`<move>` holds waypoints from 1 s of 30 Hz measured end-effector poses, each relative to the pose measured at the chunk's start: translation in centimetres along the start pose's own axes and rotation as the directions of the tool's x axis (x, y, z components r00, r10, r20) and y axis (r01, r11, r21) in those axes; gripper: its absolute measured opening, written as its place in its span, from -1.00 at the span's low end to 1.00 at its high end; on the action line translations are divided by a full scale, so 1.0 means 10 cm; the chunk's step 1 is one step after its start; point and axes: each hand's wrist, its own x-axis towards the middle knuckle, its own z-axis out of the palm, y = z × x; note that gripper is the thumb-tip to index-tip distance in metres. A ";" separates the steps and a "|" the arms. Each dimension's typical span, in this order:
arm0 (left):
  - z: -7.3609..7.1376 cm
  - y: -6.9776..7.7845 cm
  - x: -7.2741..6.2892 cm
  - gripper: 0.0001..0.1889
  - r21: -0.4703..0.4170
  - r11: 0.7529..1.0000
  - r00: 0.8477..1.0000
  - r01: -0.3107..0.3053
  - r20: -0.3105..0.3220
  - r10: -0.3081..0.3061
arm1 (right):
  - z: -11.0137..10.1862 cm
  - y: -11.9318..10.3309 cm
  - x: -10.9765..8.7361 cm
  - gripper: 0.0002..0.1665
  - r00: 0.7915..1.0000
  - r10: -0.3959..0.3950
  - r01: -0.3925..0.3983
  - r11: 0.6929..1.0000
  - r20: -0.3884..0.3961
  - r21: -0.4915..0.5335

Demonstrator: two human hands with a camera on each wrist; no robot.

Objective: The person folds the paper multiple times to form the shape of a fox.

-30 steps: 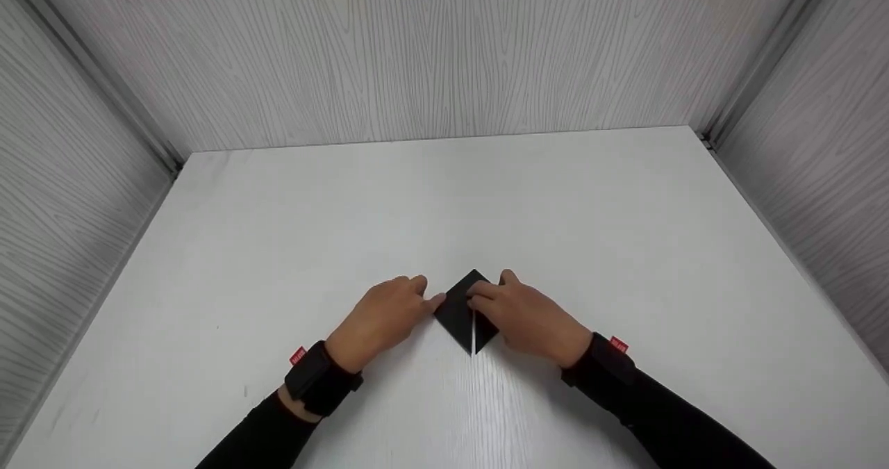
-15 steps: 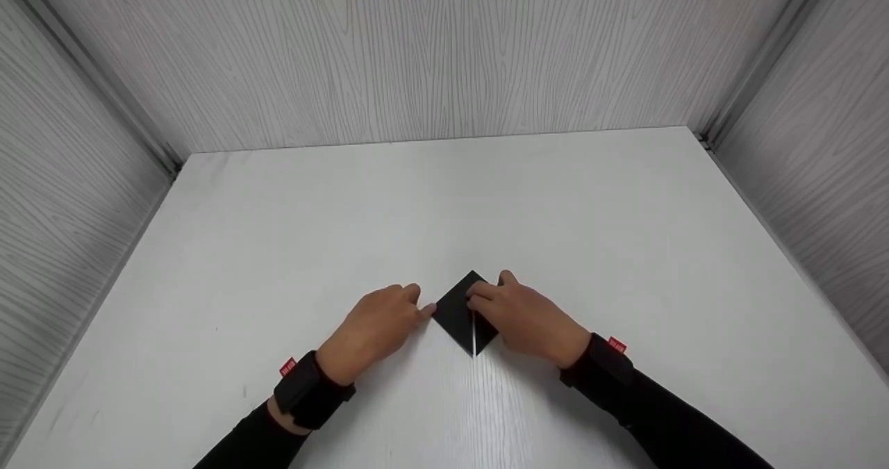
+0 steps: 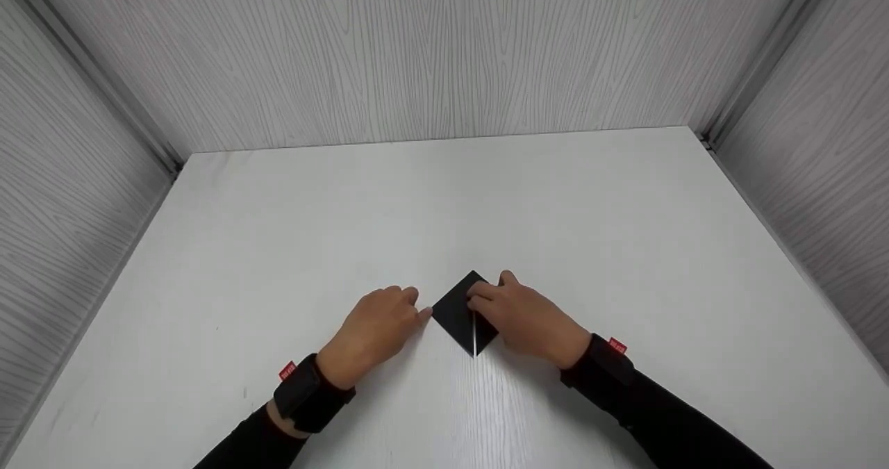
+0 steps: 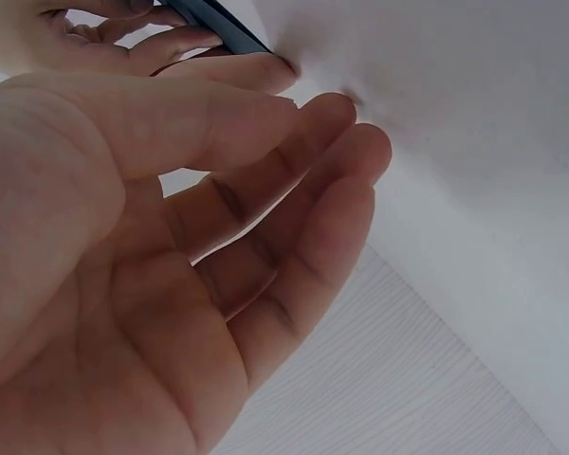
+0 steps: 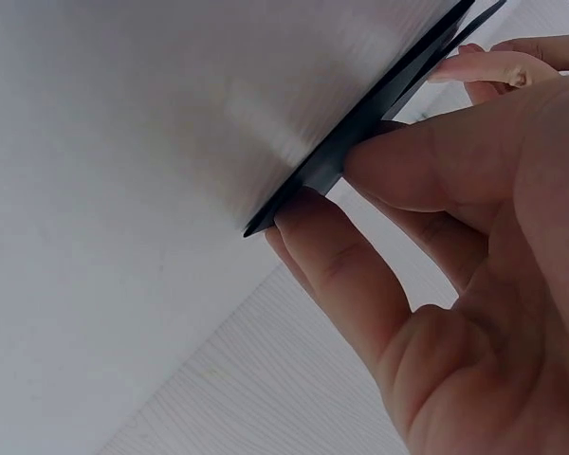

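A small black diamond-shaped piece of folded paper [image 3: 454, 309] lies on the white table, with a thin white gap running from its middle to its near corner. My right hand [image 3: 524, 316] covers its right side. In the right wrist view, the thumb and a finger [image 5: 332, 251] press on the black paper [image 5: 327, 161] from above. The left hand [image 3: 375, 333] is at the paper's left corner, its outstretched thumb tip touching or just beside it. The left wrist view has the left hand's fingers [image 4: 313, 246] loosely bent, with nothing between them.
The white tabletop [image 3: 444, 205] spreads around both hands. A pale wood-grain panel [image 3: 430, 52] stands along the back, with similar panels at the left [image 3: 62, 198] and right [image 3: 819, 142]. Black bands [image 3: 316, 392] circle both wrists.
The left hand has drawn back leftward and slightly toward the body, its thumb sliding off the paper to the left corner. My right hand stays in place on the paper.
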 end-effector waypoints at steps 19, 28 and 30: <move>0.02 0.04 0.05 -0.94 0.143 0.986 0.994 -0.086 0.072 0.077 | -0.01 -0.01 -0.04 -0.54 1.000 0.013 -0.013 1.000 -0.010 0.017; 0.00 0.01 0.06 -0.87 0.000 1.000 0.998 -0.028 0.064 0.028 | -0.03 -0.03 -0.04 -0.49 1.000 0.017 -0.016 0.999 -0.014 0.044; -0.02 0.01 0.05 -0.84 -0.029 1.000 0.997 0.004 0.082 -0.001 | -0.03 -0.02 -0.04 -0.49 1.000 0.010 -0.009 0.999 -0.019 0.035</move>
